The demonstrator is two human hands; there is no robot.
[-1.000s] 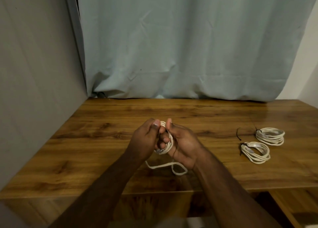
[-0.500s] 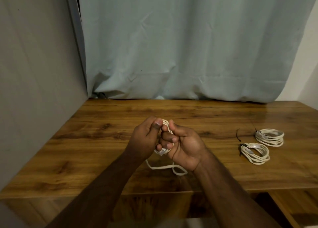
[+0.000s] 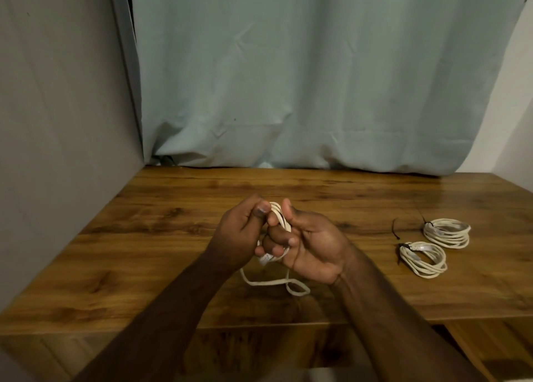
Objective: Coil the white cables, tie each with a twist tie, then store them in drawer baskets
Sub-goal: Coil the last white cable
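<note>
Above the middle of the wooden table (image 3: 173, 237), both hands hold a partly wound white cable (image 3: 281, 220). My left hand (image 3: 239, 237) pinches the top of the coil between thumb and fingers. My right hand (image 3: 311, 243) curls its fingers through the loops. A loose tail of the cable (image 3: 274, 283) hangs down and lies in a loop on the table below the hands. Two coiled white cables lie at the right, each bound with a dark tie: one nearer (image 3: 424, 259), one farther (image 3: 447, 233).
A loose black twist tie (image 3: 394, 229) lies just left of the finished coils. A grey wall (image 3: 57, 122) bounds the table on the left and a pale blue curtain (image 3: 317, 78) hangs behind it. The table's front edge runs below my forearms.
The hands have stayed in nearly the same place. The right fingers shifted slightly on the coil, and the loose tail on the table has barely moved.
</note>
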